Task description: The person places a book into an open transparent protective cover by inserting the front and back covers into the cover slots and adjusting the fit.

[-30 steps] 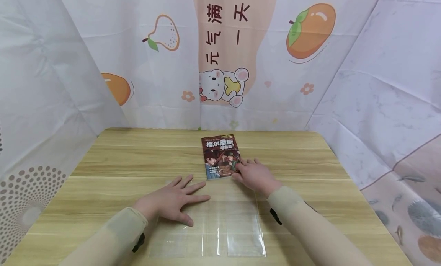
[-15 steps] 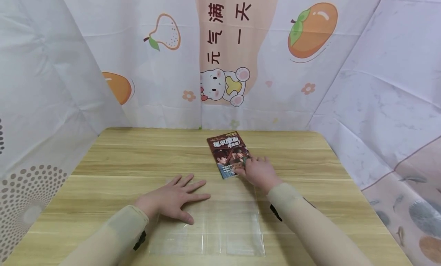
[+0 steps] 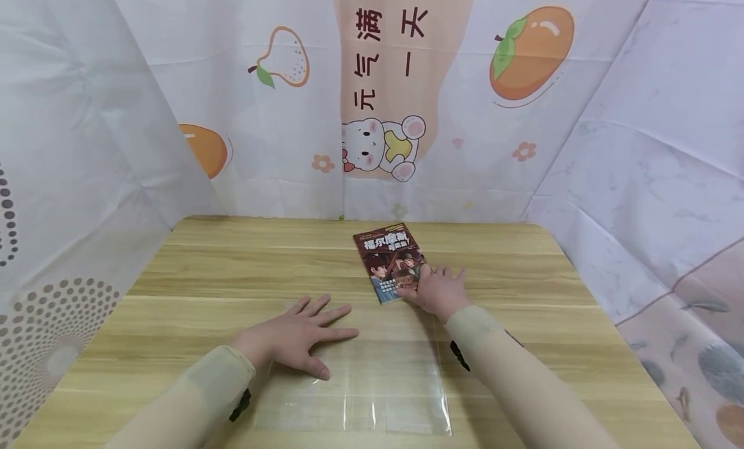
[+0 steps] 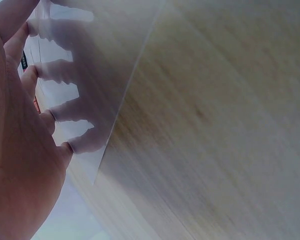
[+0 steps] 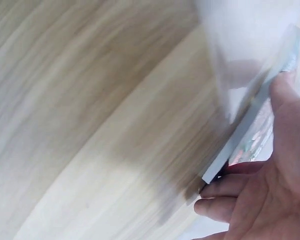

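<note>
In the head view, my right hand grips the lower right corner of a thin dark-red paperback book with an illustrated cover. The right wrist view shows the thumb on its cover and fingers at its side edge; its pale page edge faces that camera. My left hand lies with spread, straight fingers on a clear plastic book cover, flat on the table below the book. Fingertips of that hand touch the glossy film in the left wrist view, where its straight edge shows.
A wood-grain table with rounded far corners carries everything. Behind it hangs a white curtain printed with fruit, a bear and Chinese characters. More curtains close in both sides.
The book has shifted right and turned, its top leaning further left, with my right hand holding its corner. My left hand stays in place on the plastic.
</note>
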`<state>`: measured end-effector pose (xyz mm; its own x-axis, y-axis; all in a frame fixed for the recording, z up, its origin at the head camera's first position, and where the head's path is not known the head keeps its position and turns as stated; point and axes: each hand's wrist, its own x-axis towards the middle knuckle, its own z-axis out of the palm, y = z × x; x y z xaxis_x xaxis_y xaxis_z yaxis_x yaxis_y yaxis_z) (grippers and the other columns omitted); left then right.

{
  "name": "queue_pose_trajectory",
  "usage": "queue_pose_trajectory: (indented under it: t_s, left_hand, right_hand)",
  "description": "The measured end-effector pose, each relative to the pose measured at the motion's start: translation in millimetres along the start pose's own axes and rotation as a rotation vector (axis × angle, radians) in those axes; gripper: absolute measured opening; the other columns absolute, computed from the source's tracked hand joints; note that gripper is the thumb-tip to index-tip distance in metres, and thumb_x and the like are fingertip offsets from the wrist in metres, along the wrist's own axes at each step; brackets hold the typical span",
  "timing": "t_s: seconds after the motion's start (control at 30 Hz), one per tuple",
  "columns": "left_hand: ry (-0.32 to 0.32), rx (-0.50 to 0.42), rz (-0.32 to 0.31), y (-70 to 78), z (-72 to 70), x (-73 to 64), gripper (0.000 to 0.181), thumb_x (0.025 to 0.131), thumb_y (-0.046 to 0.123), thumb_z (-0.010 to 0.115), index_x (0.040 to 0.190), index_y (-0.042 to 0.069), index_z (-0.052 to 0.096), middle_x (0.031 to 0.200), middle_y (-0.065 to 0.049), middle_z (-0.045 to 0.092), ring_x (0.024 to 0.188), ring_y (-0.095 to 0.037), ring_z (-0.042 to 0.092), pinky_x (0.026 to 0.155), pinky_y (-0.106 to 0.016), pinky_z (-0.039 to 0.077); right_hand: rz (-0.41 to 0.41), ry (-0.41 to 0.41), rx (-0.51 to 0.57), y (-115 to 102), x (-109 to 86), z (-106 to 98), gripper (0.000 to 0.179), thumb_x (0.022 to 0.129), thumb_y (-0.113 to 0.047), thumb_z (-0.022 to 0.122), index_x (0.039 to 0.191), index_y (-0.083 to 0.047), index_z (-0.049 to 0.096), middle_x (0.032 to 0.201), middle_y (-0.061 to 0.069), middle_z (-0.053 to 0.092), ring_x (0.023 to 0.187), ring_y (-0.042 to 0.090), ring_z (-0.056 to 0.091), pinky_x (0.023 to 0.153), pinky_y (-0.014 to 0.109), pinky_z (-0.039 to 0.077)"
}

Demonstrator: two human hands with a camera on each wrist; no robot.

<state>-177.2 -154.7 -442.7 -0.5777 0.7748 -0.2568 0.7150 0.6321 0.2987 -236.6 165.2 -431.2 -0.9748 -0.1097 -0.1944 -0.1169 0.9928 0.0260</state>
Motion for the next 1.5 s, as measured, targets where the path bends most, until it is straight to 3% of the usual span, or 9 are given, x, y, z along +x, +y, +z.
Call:
queue_pose_trajectory:
  t_s: [0.27,0.47,0.67,0.87,0.93,1.1,1.33,1.5]
  left_hand:
    - [-0.007,0.005,-0.003,0.1,-0.9,-0.1,0.081,0.089,0.071,0.061,0.159,0.045,0.030,0.173,0.003,0.009,0.156,-0.043,0.001,0.120,-0.070,0.004]
    - [0.001,0.009,0.009,0.5,-0.5,-0.4,0.081,0.089,0.071,0.061,0.159,0.045,0.030,0.173,0.002,0.010,0.156,-0.044,0.001,0.120,-0.070,0.004]
    - [-0.001,0.008,0.006,1.5,-1.5,-0.8,0.081,0.089,0.070,0.062,0.159,0.046,0.031,0.173,0.002,0.011,0.156,-0.043,0.001,0.120,-0.069,0.004]
    - [-0.005,0.000,0.007,1.4,-2.2,-0.5,0.080,0.089,0.070,0.062,0.159,0.045,0.032,0.173,0.002,0.011,0.156,-0.043,0.001,0.120,-0.070,0.005]
    - [-0.007,-0.007,0.007,1.4,-2.2,-0.5,0.080,0.089,0.069,0.062,0.159,0.045,0.032,0.173,0.003,0.011,0.156,-0.043,0.001,0.120,-0.070,0.004]
    - [-0.013,-0.018,-0.001,1.8,-2.5,-0.5,0.080,0.089,0.069,0.062,0.159,0.044,0.032,0.173,0.003,0.010,0.156,-0.043,0.000,0.120,-0.070,0.004]
    - [-0.016,-0.012,-0.009,2.4,-3.0,0.3,0.080,0.089,0.069,0.063,0.159,0.045,0.032,0.173,0.003,0.009,0.156,-0.043,0.000,0.120,-0.070,0.004]
    - [-0.010,-0.008,-0.009,2.6,-2.3,0.2,0.081,0.088,0.068,0.063,0.159,0.045,0.032,0.173,0.003,0.010,0.156,-0.043,0.001,0.120,-0.070,0.004]
  right_hand:
    - [0.051,-0.058,0.142,2.5,1.4,-6.2,0.110,0.092,-0.074,0.053,0.158,0.007,0.022,0.157,0.033,0.034,0.145,0.050,0.034,0.115,0.075,0.019]
    - [0.057,-0.111,0.239,7.3,8.4,-7.8,0.113,0.088,-0.072,0.062,0.152,0.015,0.030,0.157,0.039,0.026,0.144,0.061,0.025,0.109,0.078,0.027]
    - [0.050,-0.137,0.354,15.8,17.3,-8.9,0.113,0.088,-0.061,0.071,0.150,0.021,0.024,0.156,0.042,0.022,0.143,0.066,0.017,0.113,0.075,0.021]
    - [0.046,-0.142,0.436,20.1,22.7,-14.4,0.103,0.087,-0.049,0.079,0.145,0.022,0.032,0.149,0.043,0.032,0.143,0.060,0.026,0.122,0.064,0.015]
    - [0.072,-0.154,0.476,20.3,23.6,-16.1,0.104,0.085,-0.047,0.081,0.146,0.021,0.032,0.150,0.043,0.031,0.142,0.058,0.028,0.121,0.063,0.020]
    - [0.172,-0.190,0.506,20.8,26.1,-19.2,0.114,0.084,-0.048,0.082,0.148,0.025,0.022,0.154,0.044,0.022,0.144,0.060,0.022,0.118,0.060,0.029]
    - [0.183,-0.190,0.477,24.6,28.6,-17.9,0.105,0.087,-0.043,0.078,0.145,0.026,0.025,0.152,0.046,0.021,0.144,0.059,0.021,0.121,0.062,0.022]
    - [0.214,-0.204,0.513,25.8,24.3,-19.4,0.112,0.090,-0.050,0.074,0.150,0.024,0.017,0.157,0.046,0.010,0.146,0.062,0.011,0.118,0.068,0.021]
